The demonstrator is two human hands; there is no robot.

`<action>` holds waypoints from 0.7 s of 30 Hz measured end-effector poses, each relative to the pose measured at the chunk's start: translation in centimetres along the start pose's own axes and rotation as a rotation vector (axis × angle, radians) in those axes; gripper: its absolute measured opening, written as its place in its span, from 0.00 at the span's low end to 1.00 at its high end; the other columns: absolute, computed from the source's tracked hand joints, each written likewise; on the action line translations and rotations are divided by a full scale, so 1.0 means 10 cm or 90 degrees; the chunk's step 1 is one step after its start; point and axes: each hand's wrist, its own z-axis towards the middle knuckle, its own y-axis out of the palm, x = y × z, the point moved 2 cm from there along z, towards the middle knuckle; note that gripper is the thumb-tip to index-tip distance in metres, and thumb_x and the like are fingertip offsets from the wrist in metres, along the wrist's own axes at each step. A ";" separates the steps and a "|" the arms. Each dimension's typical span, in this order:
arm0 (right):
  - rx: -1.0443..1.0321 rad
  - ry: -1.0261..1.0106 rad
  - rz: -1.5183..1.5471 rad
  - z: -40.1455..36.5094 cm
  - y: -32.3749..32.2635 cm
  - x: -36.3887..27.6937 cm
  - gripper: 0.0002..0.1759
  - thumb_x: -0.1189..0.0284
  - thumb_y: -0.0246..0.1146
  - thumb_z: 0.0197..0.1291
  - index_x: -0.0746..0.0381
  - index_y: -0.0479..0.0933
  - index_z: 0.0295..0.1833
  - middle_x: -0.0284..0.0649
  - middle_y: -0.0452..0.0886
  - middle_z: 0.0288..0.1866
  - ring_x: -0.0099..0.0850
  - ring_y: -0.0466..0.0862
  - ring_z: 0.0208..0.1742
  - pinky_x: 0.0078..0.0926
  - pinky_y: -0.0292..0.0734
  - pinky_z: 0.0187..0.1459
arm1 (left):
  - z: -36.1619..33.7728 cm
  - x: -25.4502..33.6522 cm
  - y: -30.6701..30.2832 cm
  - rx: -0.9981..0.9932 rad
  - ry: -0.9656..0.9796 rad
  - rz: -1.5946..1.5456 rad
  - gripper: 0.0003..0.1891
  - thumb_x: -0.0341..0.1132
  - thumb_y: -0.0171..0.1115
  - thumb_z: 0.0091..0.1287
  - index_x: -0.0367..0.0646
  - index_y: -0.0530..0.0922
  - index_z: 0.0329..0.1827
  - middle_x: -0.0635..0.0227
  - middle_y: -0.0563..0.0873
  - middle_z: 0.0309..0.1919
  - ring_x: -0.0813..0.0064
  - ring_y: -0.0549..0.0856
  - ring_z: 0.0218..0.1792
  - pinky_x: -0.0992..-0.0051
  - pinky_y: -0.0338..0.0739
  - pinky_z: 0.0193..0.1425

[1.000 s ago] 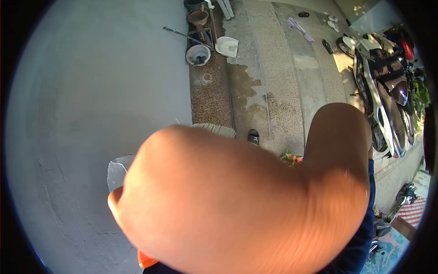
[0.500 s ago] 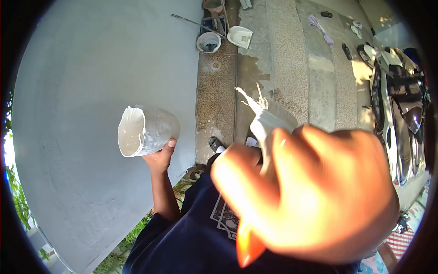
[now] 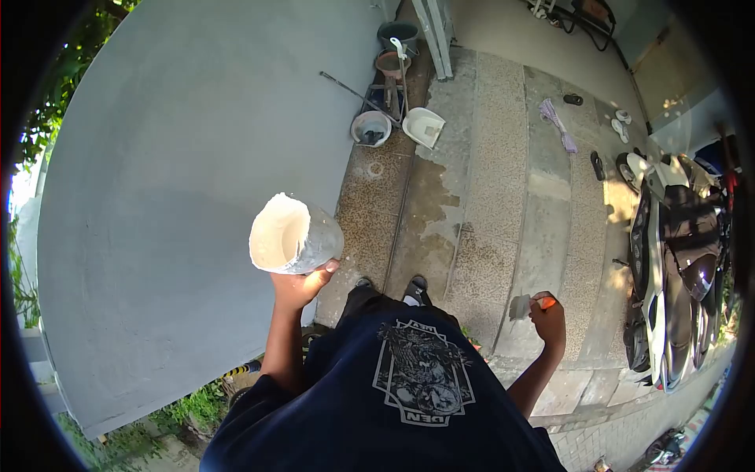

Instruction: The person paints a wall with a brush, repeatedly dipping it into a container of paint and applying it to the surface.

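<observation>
A whitish, paint-smeared container [image 3: 324, 236] with a ragged rim is in my left hand [image 3: 295, 289]. It is tipped so its mouth faces left, and my fingers are wrapped under its side. Out to the right, my right hand [image 3: 548, 321] is closed around the orange handle of a paintbrush [image 3: 520, 307]. The brush's grey, flat head points left, above the paving. To the left of the container stands a smooth grey wall [image 3: 173, 197].
Along the wall's foot stand a pale bucket [image 3: 371, 129], a white dustpan [image 3: 423, 127] and a dark bucket [image 3: 399, 35]. A purple cloth [image 3: 558, 126] and sandals [image 3: 597, 165] lie on the paving. A motorbike [image 3: 676, 259] is parked at right.
My right hand has dropped from close in front of the camera to the lower right with the brush. The view has shifted, and the container appears further right.
</observation>
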 end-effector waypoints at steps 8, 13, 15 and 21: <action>-0.033 -0.134 0.034 0.29 0.21 -0.70 0.06 0.72 0.63 0.65 0.64 0.78 0.43 0.35 0.78 0.26 0.22 0.75 0.29 0.24 0.72 0.33 | 0.30 0.08 0.29 -0.055 0.032 0.002 0.35 0.45 0.81 0.50 0.36 0.77 0.58 0.62 0.85 0.49 0.66 0.84 0.49 0.67 0.78 0.55; -0.079 -0.180 0.032 0.60 0.29 -1.31 0.06 0.73 0.60 0.67 0.64 0.78 0.43 0.35 0.78 0.27 0.21 0.73 0.29 0.24 0.71 0.33 | 0.55 0.04 0.48 -0.076 0.031 -0.027 0.40 0.43 0.81 0.48 0.36 0.72 0.63 0.62 0.82 0.53 0.68 0.81 0.53 0.66 0.75 0.60; -0.121 -0.210 0.030 0.75 0.27 -1.41 0.06 0.74 0.59 0.67 0.65 0.78 0.44 0.35 0.79 0.27 0.21 0.74 0.29 0.23 0.71 0.33 | 0.70 0.02 0.56 -0.070 0.034 -0.044 0.40 0.42 0.81 0.47 0.35 0.72 0.63 0.61 0.82 0.54 0.68 0.81 0.54 0.66 0.75 0.60; -0.045 -0.237 0.019 1.30 0.36 -1.56 0.06 0.75 0.60 0.67 0.66 0.78 0.45 0.33 0.80 0.35 0.21 0.77 0.36 0.22 0.73 0.39 | 1.23 -0.34 0.63 -0.083 0.007 -0.022 0.45 0.44 0.83 0.44 0.34 0.70 0.64 0.60 0.81 0.55 0.67 0.81 0.56 0.66 0.75 0.62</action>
